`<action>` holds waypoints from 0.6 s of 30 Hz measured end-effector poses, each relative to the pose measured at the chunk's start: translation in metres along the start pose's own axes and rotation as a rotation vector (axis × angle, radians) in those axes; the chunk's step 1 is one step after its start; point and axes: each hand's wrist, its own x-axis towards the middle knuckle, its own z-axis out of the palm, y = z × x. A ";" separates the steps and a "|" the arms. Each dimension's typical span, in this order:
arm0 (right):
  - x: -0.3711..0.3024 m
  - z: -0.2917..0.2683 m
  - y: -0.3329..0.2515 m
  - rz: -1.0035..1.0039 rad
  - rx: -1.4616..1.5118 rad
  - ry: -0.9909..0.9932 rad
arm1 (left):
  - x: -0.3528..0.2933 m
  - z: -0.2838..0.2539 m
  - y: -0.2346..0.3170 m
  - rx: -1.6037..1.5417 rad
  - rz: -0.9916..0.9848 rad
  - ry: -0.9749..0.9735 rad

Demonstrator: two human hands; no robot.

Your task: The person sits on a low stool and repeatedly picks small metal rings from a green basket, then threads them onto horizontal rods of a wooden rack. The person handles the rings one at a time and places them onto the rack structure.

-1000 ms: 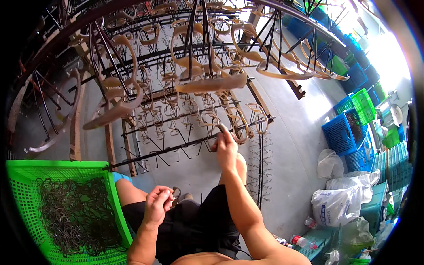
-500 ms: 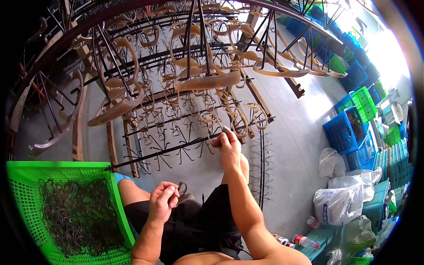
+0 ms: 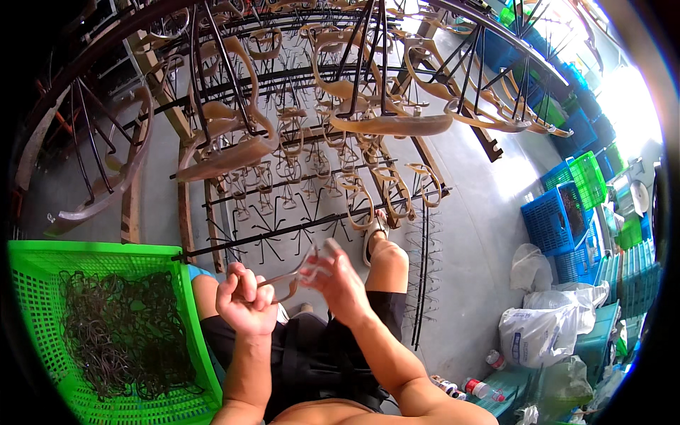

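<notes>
My left hand (image 3: 246, 301) is closed, its curled fingers gripping a thin, brownish curved frame (image 3: 292, 286) that resembles an eyeglass frame. The frame sticks out to the right, toward my right hand (image 3: 336, 281). That hand is raised beside its far end. Motion smears its fingers, so I cannot tell whether they grip or only touch the frame. Beyond both hands, similar tan, translucent frames (image 3: 397, 126) hang from black wire hooks on the rack (image 3: 283, 237). To the left, a green plastic crate (image 3: 92, 248) holds a tangled heap of dark, thin frames (image 3: 127, 333).
Large hanging frames and a dark curved bar (image 3: 489, 27) arch across the top. Blue crates (image 3: 547, 221), white plastic bags (image 3: 538, 329), teal crates (image 3: 634, 269) and a bottle (image 3: 478, 387) line the right side. Another hooked bar (image 3: 423, 283) stands right of my knee.
My right hand has drawn back from the rack's end toward my left hand. The left hand has turned and shifted slightly left, and the frame now spans the gap between them.
</notes>
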 end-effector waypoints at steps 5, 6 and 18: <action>-0.005 0.033 0.011 -0.208 -0.678 0.210 | 0.006 0.008 -0.024 0.228 -0.003 -0.013; -0.002 0.031 0.002 -0.263 -1.042 0.305 | 0.007 0.009 -0.019 0.144 -0.057 0.053; 0.048 0.007 -0.031 -0.452 -0.948 0.187 | 0.029 0.007 0.031 1.044 0.218 0.153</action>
